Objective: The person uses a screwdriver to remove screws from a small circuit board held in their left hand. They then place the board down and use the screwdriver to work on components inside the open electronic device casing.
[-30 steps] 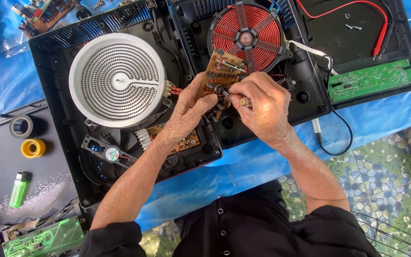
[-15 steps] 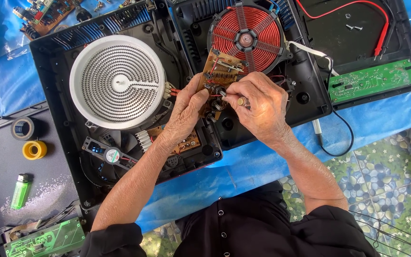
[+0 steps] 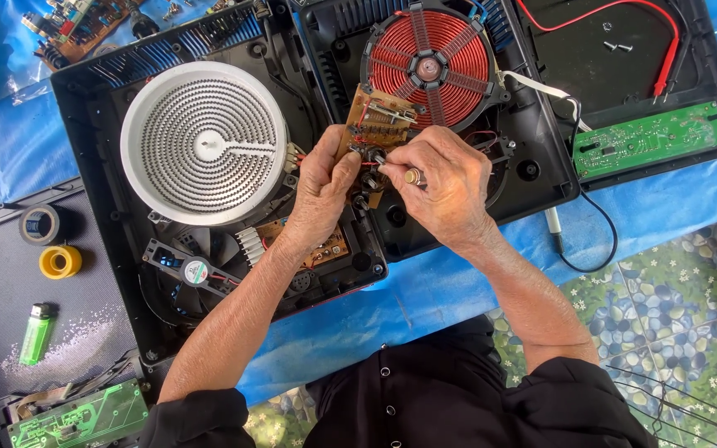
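A brown circuit board (image 3: 382, 123) is held up between two opened black cooker housings. My left hand (image 3: 323, 191) grips the board's lower left edge, thumb by its dark round components. My right hand (image 3: 443, 184) pinches a small metal-tipped tool (image 3: 408, 175) against the same components; what kind of tool it is cannot be made out. A red copper coil (image 3: 426, 58) lies just beyond the board. A white round heating plate (image 3: 203, 142) sits to the left of my left hand.
A green circuit board (image 3: 647, 139) and red wires (image 3: 624, 33) lie in the right housing. On the dark mat at left are a black tape roll (image 3: 41, 224), a yellow roll (image 3: 60, 261) and a green lighter (image 3: 36, 333). Another green board (image 3: 85, 415) sits bottom left.
Both hands stay on the brown board; the fingers have shifted only slightly around its components.
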